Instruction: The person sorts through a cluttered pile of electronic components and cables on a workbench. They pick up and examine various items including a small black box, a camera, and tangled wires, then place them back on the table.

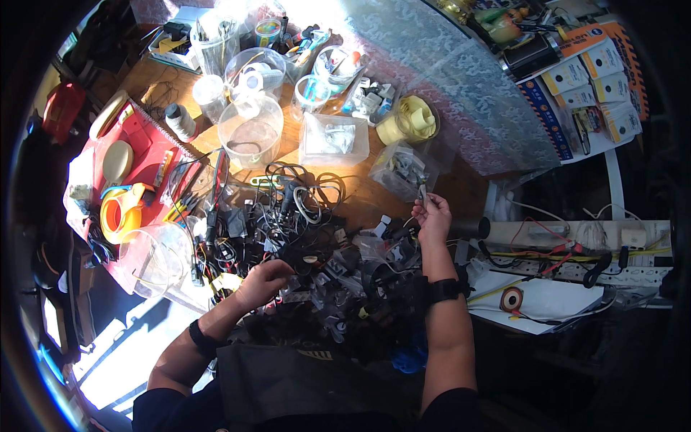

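My right hand (433, 217) is raised at the right of the table, pinching a small grey piece (422, 193) between thumb and fingertips. Its kind is too small to make out. Just beyond it stands a clear plastic container (403, 170) with small metallic-looking parts inside. My left hand (263, 284) is low over the near pile, its fingers curled together; what they hold, if anything, is hidden. Around both hands spreads a heap of small dark and clear parts (338, 288). Behind my left hand lies a tangle of black and grey cables (291, 201).
Clear tubs (250, 133) and a rectangular clear box (334, 140) stand at the back. An orange tape roll (121, 214) lies on red material at the left. To the right are a power strip (626, 277), wires and a white sheet (554, 295).
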A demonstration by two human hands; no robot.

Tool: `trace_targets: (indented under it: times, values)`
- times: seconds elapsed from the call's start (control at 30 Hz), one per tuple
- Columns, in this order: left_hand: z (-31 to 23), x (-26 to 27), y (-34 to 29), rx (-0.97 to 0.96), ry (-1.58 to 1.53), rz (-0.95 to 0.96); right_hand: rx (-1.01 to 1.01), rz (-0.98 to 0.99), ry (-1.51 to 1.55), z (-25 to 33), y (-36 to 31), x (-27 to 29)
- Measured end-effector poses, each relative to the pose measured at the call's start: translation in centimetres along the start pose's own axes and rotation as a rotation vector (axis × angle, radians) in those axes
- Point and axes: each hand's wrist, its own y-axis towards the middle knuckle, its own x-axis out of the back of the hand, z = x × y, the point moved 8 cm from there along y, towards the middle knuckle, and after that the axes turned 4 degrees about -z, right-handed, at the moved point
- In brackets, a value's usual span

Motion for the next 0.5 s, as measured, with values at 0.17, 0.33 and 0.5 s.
trace_targets:
  times: [0.17,0.33,0.5]
  values:
    - [0.4,-0.1,0.1,0.022,-0.06,0.0,-0.056,-0.065,0.061,1.2,2.2,0.1]
    - [0.6,-0.3,0.2,0.025,-0.006,0.045,0.092,-0.111,-0.112,2.2,2.3,0.7]
    - [0.6,-0.3,0.3,0.016,-0.014,0.026,0.32,0.481,-0.719,-2.7,-4.0,-5.5]
